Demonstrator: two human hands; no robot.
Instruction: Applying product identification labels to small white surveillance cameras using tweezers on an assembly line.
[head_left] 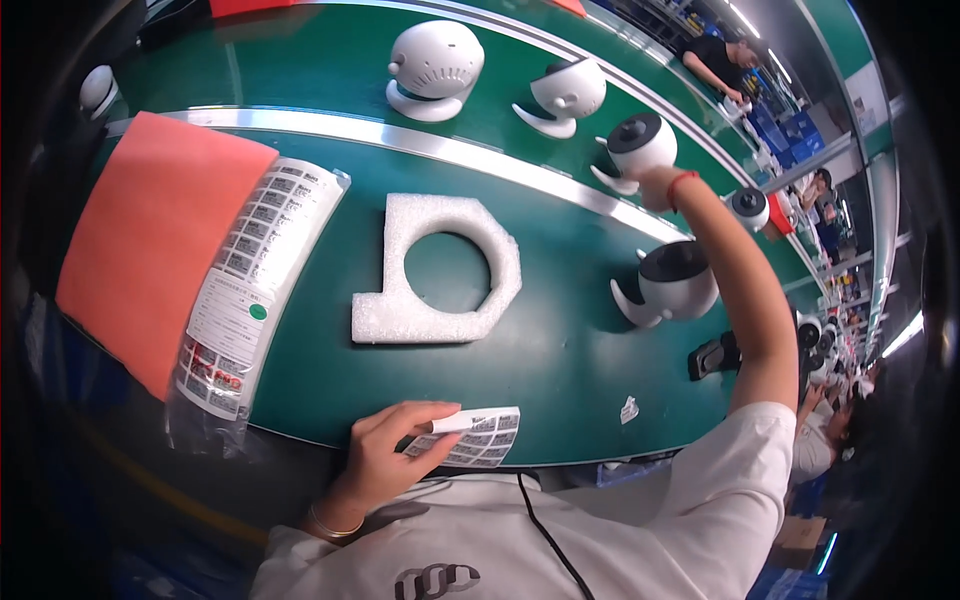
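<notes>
We pinched a sheet of labels (482, 440) in our left hand (390, 448), at the near edge of the green table (560, 400). Our right hand (656, 188) touched a white device (650, 152) just beyond the metal rail (440, 146); we could not tell whether it gripped. A white foam block (400, 312) lay on the table

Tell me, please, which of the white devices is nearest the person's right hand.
The dark-topped white device directly beyond the right hand: the hand overlaps its lower edge in view, while the others stand apart from it.
</notes>
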